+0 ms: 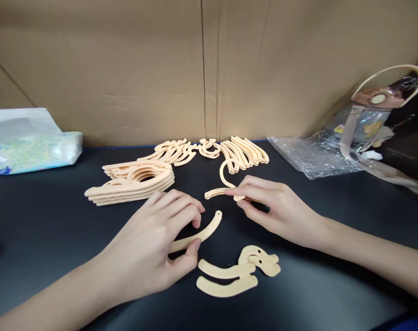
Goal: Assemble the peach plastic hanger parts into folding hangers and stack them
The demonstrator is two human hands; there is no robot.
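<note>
At four o'clock, our right hand [272, 202] is nearly closed and pinches the pale hook [221, 174]. At six, our left hand [157, 241] is half open over the curved strip [209, 229]; whether it grips, we cannot tell. Both pieces seem light, stiff, rather slippery; we judge the middle best to hold.

curved strips [227, 288]: smooth plastic | tabletop [46, 239]: smooth, faint sheen | backdrop [143, 73]: matt cardboard | wrapper [307, 158]: glossy, crinkled plastic
</note>
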